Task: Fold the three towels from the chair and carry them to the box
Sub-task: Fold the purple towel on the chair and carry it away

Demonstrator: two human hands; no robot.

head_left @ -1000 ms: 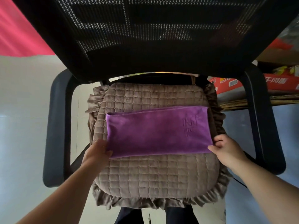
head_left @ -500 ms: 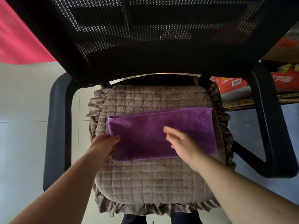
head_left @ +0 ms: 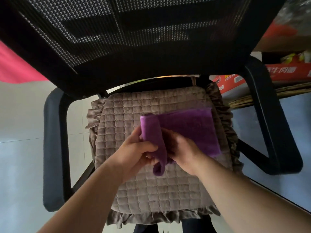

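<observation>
A purple towel (head_left: 188,128) lies on the quilted brown seat cushion (head_left: 151,187) of a black mesh office chair (head_left: 127,36). Its left end is lifted and folded over toward the right, forming a raised loop. My left hand (head_left: 134,152) grips that lifted end from the left, thumb on top. On the right of the fold, my right hand (head_left: 181,148) holds the towel, fingers tucked under the fold. Only this one towel is in view; no box for it shows.
Black armrests (head_left: 52,148) stand on both sides of the seat. Red cardboard cartons (head_left: 235,79) sit on a low shelf behind the chair at right. A pink cloth (head_left: 15,68) hangs at far left. Pale tiled floor (head_left: 20,115) surrounds the chair.
My left hand lifted the towel's left end and brought it over to the right. My right hand moved from the right edge to the middle and now holds the fold.
</observation>
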